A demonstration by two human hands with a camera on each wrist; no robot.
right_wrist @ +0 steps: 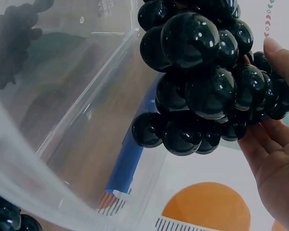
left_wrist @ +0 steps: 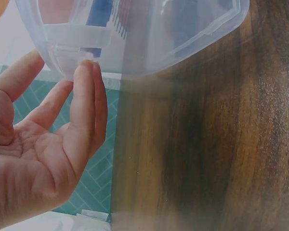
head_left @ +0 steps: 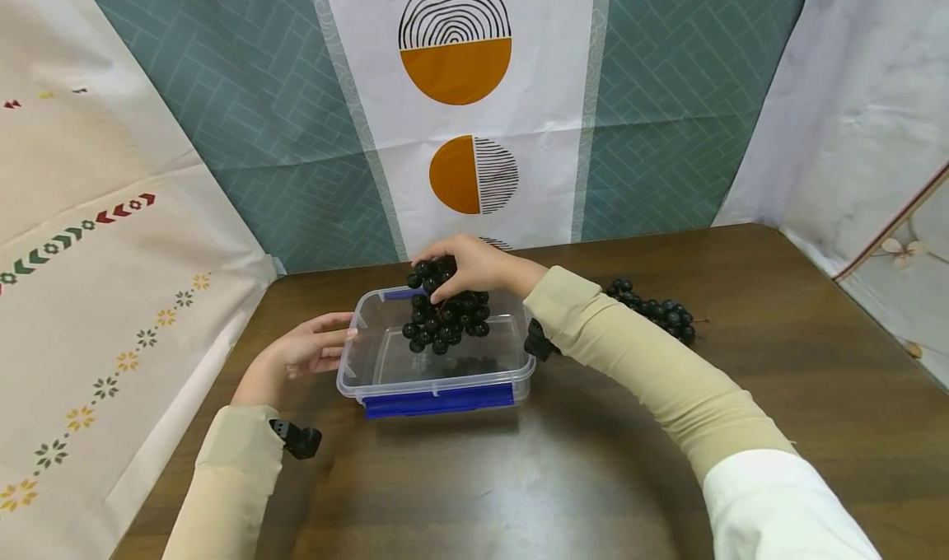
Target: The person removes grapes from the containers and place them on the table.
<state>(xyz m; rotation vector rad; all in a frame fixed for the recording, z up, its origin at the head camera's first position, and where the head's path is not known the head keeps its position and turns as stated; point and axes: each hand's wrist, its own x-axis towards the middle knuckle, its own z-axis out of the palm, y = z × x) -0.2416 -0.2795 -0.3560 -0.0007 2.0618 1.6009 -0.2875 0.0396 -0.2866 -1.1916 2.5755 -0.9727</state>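
Observation:
A clear plastic container (head_left: 445, 381) with blue side latches sits on the table, its lid not seen on it. Over its inside hangs a bunch of black grapes (head_left: 446, 325). My right hand (head_left: 480, 265) pinches this bunch from above between thumb and fingers; in the right wrist view the grapes (right_wrist: 200, 91) show large beside the fingers. On the container's left side, my left hand (head_left: 315, 346) rests its fingertips. The left wrist view shows those fingers (left_wrist: 83, 101) nearly straight against the container's wall (left_wrist: 154, 53).
A second bunch of black grapes (head_left: 656, 311) lies on the brown wooden table (head_left: 474, 494), right of the container and partly behind my right forearm. Patterned cloths (head_left: 296, 107) hang at the back and sides of the table.

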